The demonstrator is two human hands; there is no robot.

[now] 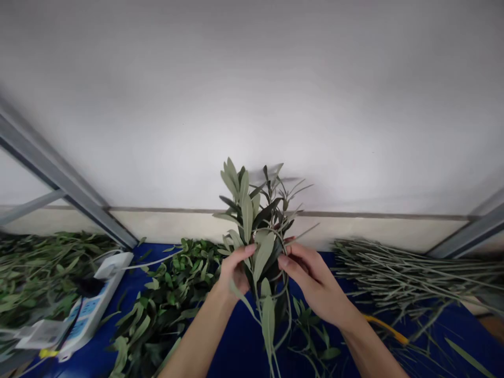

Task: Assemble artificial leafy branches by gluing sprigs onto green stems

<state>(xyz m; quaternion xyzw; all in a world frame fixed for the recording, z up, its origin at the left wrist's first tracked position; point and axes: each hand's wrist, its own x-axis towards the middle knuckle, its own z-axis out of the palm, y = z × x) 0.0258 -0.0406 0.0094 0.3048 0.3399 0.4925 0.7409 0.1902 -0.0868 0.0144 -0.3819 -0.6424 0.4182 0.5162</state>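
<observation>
A bunch of leafy stems [247, 215] with long grey-green leaves stands upright in front of me, its leaf tips near the wall. My left hand [235, 268] is wrapped round the left side of the bunch, thumb laid across the leaves. On the other side, my right hand [315, 283] is closed with thumb and forefinger pinched on a thin curved stem [290, 310] that loops down beside the bunch. Leaves hide some of my fingers. Below the right hand lie a few loose leafy sprigs [315, 338] on the blue table surface [240, 352].
Cut leafy sprigs [177, 289] are heaped at left centre, with another green pile [35, 278] farther left. Between them lies a white power strip [90, 310] with cables. Bare stems [405, 273] and a yellow-orange handle [388, 328] lie right. Metal posts [79, 189] flank the wall.
</observation>
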